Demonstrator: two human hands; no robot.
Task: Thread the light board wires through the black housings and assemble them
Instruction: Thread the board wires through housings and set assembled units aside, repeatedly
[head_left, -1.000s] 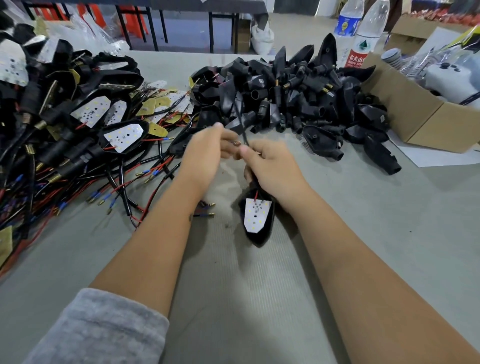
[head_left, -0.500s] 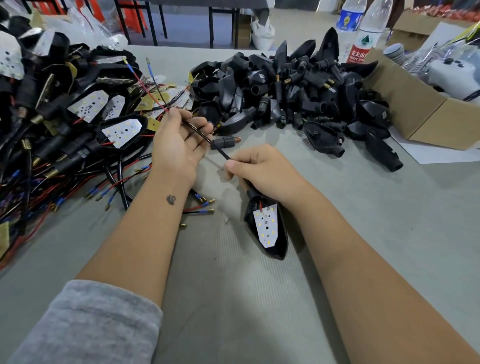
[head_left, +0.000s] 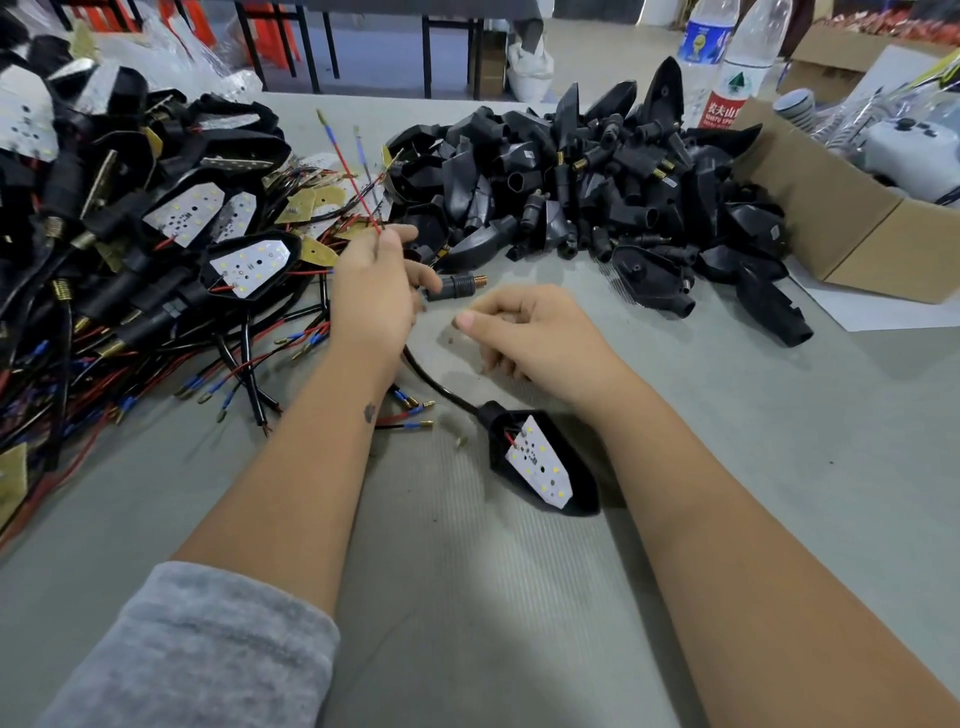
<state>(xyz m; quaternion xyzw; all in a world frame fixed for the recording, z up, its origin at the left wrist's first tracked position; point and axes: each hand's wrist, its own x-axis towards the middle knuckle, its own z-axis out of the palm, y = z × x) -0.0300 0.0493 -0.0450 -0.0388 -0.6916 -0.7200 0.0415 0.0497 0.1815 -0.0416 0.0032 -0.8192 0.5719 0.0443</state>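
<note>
The left hand (head_left: 371, 306) is pinching the red and blue wires (head_left: 349, 166), which are sticking up toward 11 o'clock from its fingers. A black stem (head_left: 457, 285) with a brass thread is poking out toward 3 o'clock just beside that hand. The right hand (head_left: 524, 338) is hanging curled over the bench (head_left: 467, 597), gripping nothing visible. The housing (head_left: 566, 486) with its light board (head_left: 540, 467) is lying at 6 o'clock of the right hand, its black cable (head_left: 434, 382) running up under the left. Empty housings (head_left: 597, 176) are lying piled at 12 o'clock, finished units (head_left: 156, 228) at 9 o'clock.
</note>
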